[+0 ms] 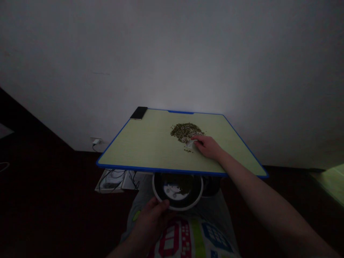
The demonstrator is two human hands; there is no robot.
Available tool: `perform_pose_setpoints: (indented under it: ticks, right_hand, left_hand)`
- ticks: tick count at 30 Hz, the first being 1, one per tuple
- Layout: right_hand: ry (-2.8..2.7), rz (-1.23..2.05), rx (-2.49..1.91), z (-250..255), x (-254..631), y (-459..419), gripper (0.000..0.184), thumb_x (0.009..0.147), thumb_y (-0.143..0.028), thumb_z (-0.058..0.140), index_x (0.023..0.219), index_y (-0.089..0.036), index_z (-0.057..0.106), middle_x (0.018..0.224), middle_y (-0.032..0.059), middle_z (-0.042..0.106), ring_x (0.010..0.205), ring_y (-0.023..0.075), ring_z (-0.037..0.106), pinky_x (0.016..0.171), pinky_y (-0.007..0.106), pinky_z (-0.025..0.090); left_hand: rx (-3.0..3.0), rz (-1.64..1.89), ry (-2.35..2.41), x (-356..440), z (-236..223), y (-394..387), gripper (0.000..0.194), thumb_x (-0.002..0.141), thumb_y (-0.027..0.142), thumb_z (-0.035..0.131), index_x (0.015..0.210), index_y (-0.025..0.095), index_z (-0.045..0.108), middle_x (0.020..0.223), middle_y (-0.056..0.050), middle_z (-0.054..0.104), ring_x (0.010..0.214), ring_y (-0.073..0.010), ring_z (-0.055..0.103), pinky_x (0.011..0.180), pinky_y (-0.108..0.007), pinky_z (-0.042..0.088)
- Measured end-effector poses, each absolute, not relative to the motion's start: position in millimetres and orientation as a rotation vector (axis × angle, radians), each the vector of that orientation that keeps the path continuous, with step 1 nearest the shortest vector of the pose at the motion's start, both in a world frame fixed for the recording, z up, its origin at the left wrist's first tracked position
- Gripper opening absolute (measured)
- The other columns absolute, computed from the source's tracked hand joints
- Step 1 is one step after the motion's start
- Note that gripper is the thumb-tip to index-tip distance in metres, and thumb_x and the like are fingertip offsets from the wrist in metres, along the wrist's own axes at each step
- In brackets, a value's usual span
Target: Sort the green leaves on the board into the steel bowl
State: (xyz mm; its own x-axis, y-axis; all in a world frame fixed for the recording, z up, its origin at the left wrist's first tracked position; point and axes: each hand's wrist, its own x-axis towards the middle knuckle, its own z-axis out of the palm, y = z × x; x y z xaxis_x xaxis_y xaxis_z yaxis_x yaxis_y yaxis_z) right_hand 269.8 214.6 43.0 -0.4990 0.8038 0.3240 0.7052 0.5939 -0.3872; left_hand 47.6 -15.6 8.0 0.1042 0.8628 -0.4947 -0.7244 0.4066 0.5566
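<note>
A spread of small greenish-brown beans [185, 131] lies on the pale table top [145, 147]. My right hand [208, 146] is closed on a small whitish, see-through piece of plastic [190, 144], held at the near edge of the beans. A few stray beans lie just on my side of it. Below the table's front edge, my left hand [154, 215] grips the rim of a round bowl [198, 200] with a pale rim and dark inner wall. More beans show inside the bowl, and the table edge hides its far part.
At the table's far left corner lies a black phone [139, 113]. A blue border [161, 170] runs round the table, whose far side stands by a grey wall [172, 53]. Beneath, a box with cables [111, 181] sits near a white plug [96, 142].
</note>
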Motion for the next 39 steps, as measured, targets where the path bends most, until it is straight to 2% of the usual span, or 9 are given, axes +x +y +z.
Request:
perform_pose_setpoints:
  ticks: [5, 11, 17, 24, 31, 39]
  right_hand:
    - [-2.355, 0.308, -1.208, 43.2, 266.6, 215.3, 0.032, 0.09, -0.023, 0.048, 0.116, -0.018, 0.067, 0.111, 0.0096, 0.071, 0.099, 0.0206, 0.065, 0.09, 0.036, 0.048]
    - [-2.371, 0.304, -1.228, 44.5, 262.9, 217.6, 0.032, 0.091, -0.023, 0.048, 0.116, -0.019, 0.067, 0.111, 0.009, 0.071, 0.099, 0.0214, 0.065, 0.088, 0.035, 0.048]
    - [-2.44, 0.33, -1.101, 44.4, 259.1, 224.0, 0.032, 0.092, -0.022, 0.048, 0.118, -0.02, 0.066, 0.115, 0.0085, 0.07, 0.103, 0.0207, 0.064, 0.091, 0.035, 0.047]
    - [-2.505, 0.404, -0.961, 46.1, 253.5, 219.9, 0.032, 0.091, -0.022, 0.048, 0.117, -0.019, 0.067, 0.106, 0.0078, 0.072, 0.096, 0.0193, 0.065, 0.086, 0.032, 0.048]
    - [-2.592, 0.336, -0.983, 48.6, 250.5, 206.1, 0.034, 0.091, -0.023, 0.046, 0.118, -0.019, 0.067, 0.112, 0.009, 0.071, 0.101, 0.0217, 0.065, 0.089, 0.034, 0.047]
    - [-2.572, 0.272, -1.137, 50.0, 241.7, 179.6, 0.034, 0.092, -0.025, 0.045, 0.117, -0.021, 0.067, 0.112, 0.0078, 0.071, 0.101, 0.0218, 0.065, 0.088, 0.034, 0.047]
  left_hand:
    - [0.176, 1.166, 0.918, 46.1, 5.2, -17.1, 0.019, 0.063, 0.015, 0.08, 0.081, 0.016, 0.074, 0.094, -0.01, 0.081, 0.106, -0.0331, 0.069, 0.095, -0.042, 0.054]
    - [0.183, 1.141, 0.903, 46.7, 5.7, -16.1, 0.028, 0.061, 0.016, 0.081, 0.088, 0.015, 0.072, 0.098, -0.013, 0.08, 0.108, -0.0333, 0.068, 0.094, -0.042, 0.055]
    - [0.182, 1.158, 0.944, 46.7, 4.7, -15.4, 0.025, 0.059, 0.017, 0.083, 0.081, 0.015, 0.072, 0.092, -0.01, 0.081, 0.1, -0.0315, 0.072, 0.088, -0.039, 0.058]
    - [0.155, 1.144, 0.914, 46.3, 9.8, -16.4, 0.027, 0.062, 0.015, 0.081, 0.087, 0.014, 0.071, 0.099, -0.011, 0.08, 0.109, -0.031, 0.068, 0.097, -0.041, 0.053]
    - [0.19, 1.157, 0.925, 46.6, 12.0, -17.6, 0.023, 0.064, 0.014, 0.079, 0.087, 0.013, 0.072, 0.093, -0.01, 0.081, 0.097, -0.0296, 0.073, 0.09, -0.039, 0.057]
    - [0.166, 1.16, 0.904, 47.2, 7.0, -16.5, 0.026, 0.064, 0.014, 0.079, 0.088, 0.015, 0.071, 0.092, -0.009, 0.081, 0.096, -0.0286, 0.073, 0.09, -0.04, 0.057]
